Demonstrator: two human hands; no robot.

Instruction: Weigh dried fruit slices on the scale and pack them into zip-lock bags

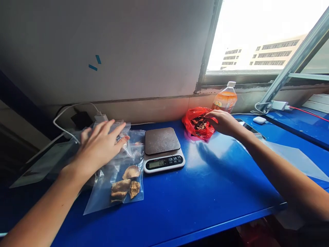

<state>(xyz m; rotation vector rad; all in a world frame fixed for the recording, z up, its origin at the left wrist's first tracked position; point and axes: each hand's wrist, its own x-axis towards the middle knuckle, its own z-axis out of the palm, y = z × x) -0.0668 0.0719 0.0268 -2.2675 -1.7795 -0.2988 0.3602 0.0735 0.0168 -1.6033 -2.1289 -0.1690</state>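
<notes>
My left hand (pixel 99 145) is over several clear plastic bags at the left, fingers spread and palm down; whether it touches them I cannot tell. The nearest zip bag (pixel 102 195) lies flat with several brown dried pieces (pixel 122 187) inside. My right hand (pixel 221 121) reaches to the rim of a red plastic bag (pixel 187 120), its fingers bent together. Dark dried slices (pixel 199 123) fill that open bag. What the right fingers pinch is hidden. Between the hands stands a white kitchen scale (pixel 164 168) with a bare brown plate (pixel 162 140); its display seems to read 0.0.
Behind the red bag stands an orange drink bottle (pixel 224 99). A phone (pixel 248 127) and a white earbud case (pixel 259 120) lie to the right, near a metal post (pixel 280 75). A charger (pixel 100 117) with a white cable sits at the back left. The blue table's front edge (pixel 205 228) is close.
</notes>
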